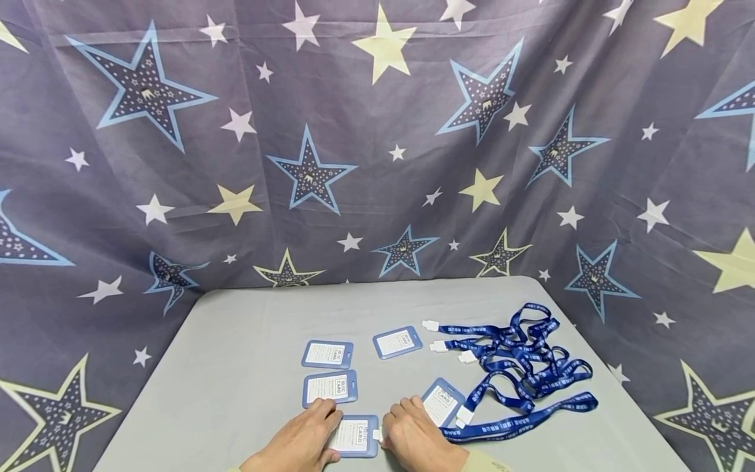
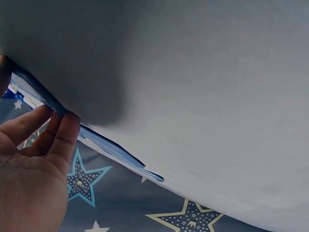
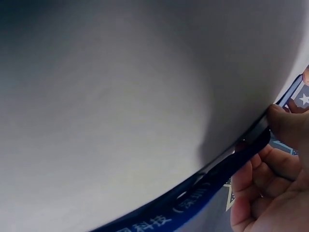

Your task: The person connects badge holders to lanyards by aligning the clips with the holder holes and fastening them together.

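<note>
At the table's front, my left hand (image 1: 301, 436) grips the left side of a blue ID badge holder (image 1: 356, 437) with a white card inside. In the left wrist view, thumb and fingers of the left hand (image 2: 36, 164) pinch the holder's edge (image 2: 41, 92). My right hand (image 1: 415, 432) pinches the end of a dark blue lanyard (image 1: 507, 427), whose white clip (image 1: 377, 434) meets the holder's slotted end. The right wrist view has the lanyard strap (image 3: 193, 205) with white lettering running from the fingers of the right hand (image 3: 273, 179). Fingers partly hide the clip.
Two badge holders (image 1: 327, 354) lie behind the left hand, another (image 1: 398, 342) at mid-table. One more (image 1: 444, 401) rests beside the right hand. Several tangled blue lanyards (image 1: 525, 357) with white clips cover the right side of the grey table (image 1: 236, 367). A star-patterned curtain (image 1: 377, 183) surrounds it.
</note>
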{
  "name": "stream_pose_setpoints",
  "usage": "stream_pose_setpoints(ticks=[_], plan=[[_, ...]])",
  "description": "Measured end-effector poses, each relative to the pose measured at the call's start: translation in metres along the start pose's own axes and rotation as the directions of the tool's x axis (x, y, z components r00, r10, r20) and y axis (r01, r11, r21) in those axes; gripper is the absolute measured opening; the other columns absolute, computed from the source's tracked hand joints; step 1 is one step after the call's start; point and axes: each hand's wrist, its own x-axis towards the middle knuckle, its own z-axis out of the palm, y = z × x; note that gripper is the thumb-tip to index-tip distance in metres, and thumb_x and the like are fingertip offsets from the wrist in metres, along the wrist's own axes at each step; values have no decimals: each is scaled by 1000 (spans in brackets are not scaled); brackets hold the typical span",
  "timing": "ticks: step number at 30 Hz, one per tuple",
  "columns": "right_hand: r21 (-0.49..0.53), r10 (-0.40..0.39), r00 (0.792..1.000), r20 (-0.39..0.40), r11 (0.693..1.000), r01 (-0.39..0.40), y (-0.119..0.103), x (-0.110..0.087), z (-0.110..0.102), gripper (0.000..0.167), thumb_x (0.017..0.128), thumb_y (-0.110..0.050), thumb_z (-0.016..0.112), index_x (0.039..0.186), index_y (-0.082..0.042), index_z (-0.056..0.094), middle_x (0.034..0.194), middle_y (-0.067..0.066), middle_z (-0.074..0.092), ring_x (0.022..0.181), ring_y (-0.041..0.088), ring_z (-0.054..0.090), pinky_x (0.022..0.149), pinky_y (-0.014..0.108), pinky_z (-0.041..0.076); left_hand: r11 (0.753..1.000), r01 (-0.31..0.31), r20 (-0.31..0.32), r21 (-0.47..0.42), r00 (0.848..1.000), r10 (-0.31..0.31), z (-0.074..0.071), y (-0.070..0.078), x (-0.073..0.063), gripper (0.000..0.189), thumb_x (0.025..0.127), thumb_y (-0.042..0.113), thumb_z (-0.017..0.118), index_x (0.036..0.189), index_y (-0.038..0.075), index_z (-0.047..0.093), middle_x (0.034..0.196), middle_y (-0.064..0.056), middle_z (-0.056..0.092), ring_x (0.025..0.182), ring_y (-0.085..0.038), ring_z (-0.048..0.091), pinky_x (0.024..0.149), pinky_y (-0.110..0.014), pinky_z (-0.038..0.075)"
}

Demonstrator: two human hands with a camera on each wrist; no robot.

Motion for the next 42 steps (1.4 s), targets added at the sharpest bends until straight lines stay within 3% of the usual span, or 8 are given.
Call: stream_pose_setpoints(ticks=[9, 23, 31, 36, 42], plan=[[-31, 0, 1000, -26, 1000, 0, 0, -1, -2, 31, 78, -39, 86, 75, -16, 65, 70, -8, 54, 69, 10, 46, 67, 24, 31, 1000, 15, 17, -7, 1000, -15, 0, 0, 1, 64, 86, 45, 80, 130, 1, 63, 117, -1, 58, 102, -12, 51, 92, -34, 56], [46, 69, 994, 85, 996, -73, 0, 1, -8, 32, 81, -43, 84, 71, -23, 61, 69, -13, 51, 70, 7, 46, 69, 25, 32, 1000, -3, -9, -2, 1000, 3, 0, -4, 1, 63, 83, 45, 83, 127, 4, 64, 113, 1, 57, 98, -11, 50, 86, -34, 56], [146, 116, 978, 172, 979, -142, 3, 3, -19, 30, 85, -45, 82, 87, -17, 73, 75, -13, 55, 74, 5, 45, 73, 25, 34, 1000, 7, 0, -5, 1000, -7, -1, -5, 1, 65, 84, 45, 81, 129, 2, 63, 117, -1, 57, 102, -13, 52, 90, -37, 56], [176, 131, 979, 153, 972, -158, 9, 1, -25, 30, 88, -46, 78, 94, -17, 76, 86, -10, 65, 80, 6, 52, 78, 27, 39, 1000, 23, 15, -20, 1000, -23, -1, -6, 0, 64, 89, 49, 74, 131, 2, 62, 118, -1, 56, 101, -12, 50, 89, -37, 55], [200, 145, 984, 101, 966, -163, 17, -8, -27, 25, 89, -42, 78, 95, -17, 74, 86, -12, 62, 81, 7, 51, 78, 31, 38, 999, 22, 17, -41, 1000, -22, 0, -9, 0, 62, 95, 51, 67, 133, 2, 61, 122, -2, 56, 103, -13, 50, 91, -39, 55]])
